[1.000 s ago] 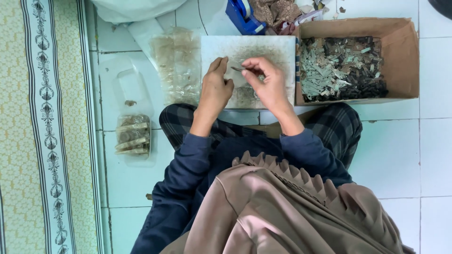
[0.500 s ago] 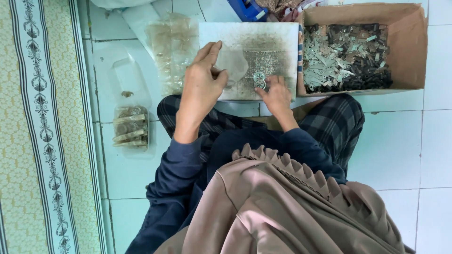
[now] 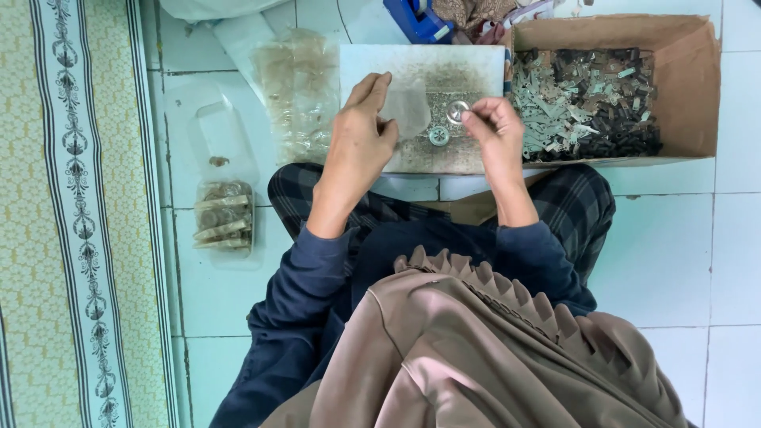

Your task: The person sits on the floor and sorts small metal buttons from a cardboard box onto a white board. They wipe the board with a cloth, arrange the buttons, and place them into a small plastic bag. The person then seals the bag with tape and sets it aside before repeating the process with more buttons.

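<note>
My left hand point(image 3: 361, 135) holds a small clear plastic bag point(image 3: 407, 107) over a pale board point(image 3: 468, 67) that rests on my lap. My right hand point(image 3: 495, 127) pinches a round silver metal disc point(image 3: 457, 111) at its fingertips, just right of the bag. A second small round metal piece point(image 3: 438, 136) lies on the board below the disc. Dark dust covers the middle of the board.
An open cardboard box point(image 3: 697, 87) of small grey and dark metal parts stands at the right. A pile of clear bags point(image 3: 297, 91) lies left of the board. A plastic tray point(image 3: 224, 218) of stacked pieces sits by a patterned rug point(image 3: 71, 198). A blue tape dispenser point(image 3: 416, 20) is at the top.
My left hand has lowered and now holds the clear bag flat over the board. My right hand rose from the board's lower edge with a metal disc pinched in its fingers.
</note>
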